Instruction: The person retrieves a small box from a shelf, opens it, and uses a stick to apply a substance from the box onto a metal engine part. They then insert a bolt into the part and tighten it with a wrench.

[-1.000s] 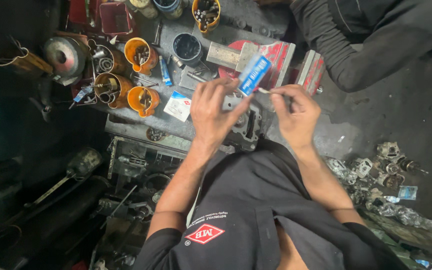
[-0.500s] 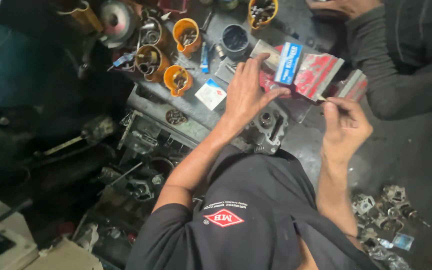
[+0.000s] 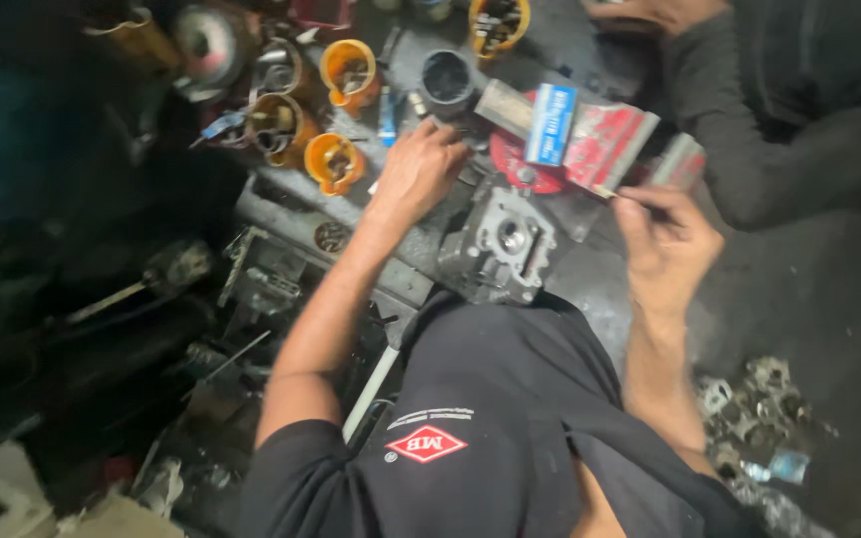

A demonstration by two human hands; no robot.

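Observation:
My left hand lies fingers-down on the cluttered bench, just below a dark round cup; nothing shows in its grip. A grey metal engine head sits on the bench between my hands, close to my body. My right hand hovers right of it, pinching a thin stick-like tool whose tip points left toward red packages. A small blue and white box lies on those packages, beside a red disc.
Several orange cups filled with small parts stand at the bench's back left. Another person's dark sleeve and hand reach in at top right. Metal scraps lie on the floor at right. Dark machine parts crowd the left.
My left hand let go of the blue and white box, which now lies on the red packages, and moved left onto the bench. My right hand drew away to the right with the stick.

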